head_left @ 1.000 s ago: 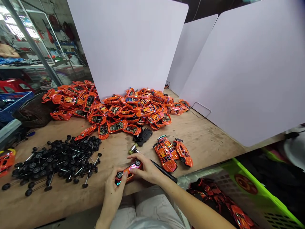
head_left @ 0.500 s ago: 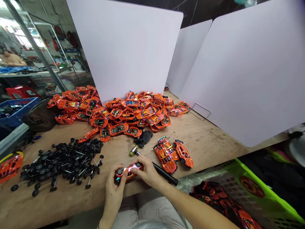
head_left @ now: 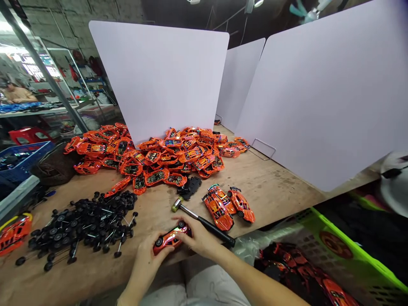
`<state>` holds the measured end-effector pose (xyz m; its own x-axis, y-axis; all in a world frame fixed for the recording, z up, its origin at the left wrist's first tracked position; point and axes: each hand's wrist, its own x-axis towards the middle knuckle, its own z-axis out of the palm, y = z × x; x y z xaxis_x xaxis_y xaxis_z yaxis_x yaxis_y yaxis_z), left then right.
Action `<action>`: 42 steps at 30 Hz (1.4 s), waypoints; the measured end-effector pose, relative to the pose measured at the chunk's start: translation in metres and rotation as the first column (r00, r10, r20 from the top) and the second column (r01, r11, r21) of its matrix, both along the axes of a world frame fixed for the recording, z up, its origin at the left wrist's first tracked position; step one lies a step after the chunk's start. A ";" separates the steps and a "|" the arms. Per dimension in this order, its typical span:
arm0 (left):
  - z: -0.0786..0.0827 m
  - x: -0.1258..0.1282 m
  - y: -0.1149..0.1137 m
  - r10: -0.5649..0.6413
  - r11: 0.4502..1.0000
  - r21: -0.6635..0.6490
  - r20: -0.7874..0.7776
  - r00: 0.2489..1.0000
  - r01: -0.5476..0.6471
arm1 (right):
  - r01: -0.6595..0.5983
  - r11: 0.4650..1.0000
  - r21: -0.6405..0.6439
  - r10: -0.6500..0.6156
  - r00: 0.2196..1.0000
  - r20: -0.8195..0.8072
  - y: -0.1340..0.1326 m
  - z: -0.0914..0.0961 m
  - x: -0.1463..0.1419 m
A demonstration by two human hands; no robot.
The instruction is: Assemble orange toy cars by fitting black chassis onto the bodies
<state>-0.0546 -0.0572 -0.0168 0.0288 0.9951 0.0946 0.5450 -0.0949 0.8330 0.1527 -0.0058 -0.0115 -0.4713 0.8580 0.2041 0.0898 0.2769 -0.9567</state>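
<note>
An orange toy car (head_left: 171, 239) with black wheels on its visible side is held between my two hands near the table's front edge. My left hand (head_left: 152, 250) grips one end, thumb along the lower side. The other end is in my right hand (head_left: 195, 234), its fingers closed round it. Just beyond my right hand lies a hammer (head_left: 194, 216) with a yellowish head and black handle. Several orange toy cars (head_left: 219, 208) rest together to its right. A black car base (head_left: 189, 188) lies behind the hammer head.
Orange car bodies (head_left: 178, 155) are heaped at the back, against a white panel (head_left: 165, 80). Black wheels on metal axles (head_left: 86, 225) form a pile on the left. A green crate (head_left: 357, 263) with orange cars stands at the lower right. A person (head_left: 19, 93) sits far left.
The toy car has been turned in my hands, showing more of its side. My right hand has shifted slightly, and more of the hammer shows. The camera view has tilted up a little.
</note>
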 end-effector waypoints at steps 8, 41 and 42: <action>-0.029 0.020 -0.008 0.074 0.997 0.000 0.204 0.976 -0.076 | -0.114 0.991 -0.070 0.116 0.993 0.025 0.015 -0.011 0.000; 0.041 0.018 0.007 0.031 0.987 0.149 0.151 0.988 -0.054 | -0.223 0.887 0.405 0.002 0.878 0.478 0.017 0.066 -0.011; 0.040 0.018 0.008 0.056 0.984 0.160 0.135 0.989 -0.077 | -0.240 0.880 0.409 0.010 0.872 0.489 0.019 0.065 -0.012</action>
<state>-0.0368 -0.0493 0.0232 -0.0601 0.9648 0.2560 0.4429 -0.2040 0.8730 0.1410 0.0128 0.0535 -0.7037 0.6540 0.2778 0.4204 0.6984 -0.5792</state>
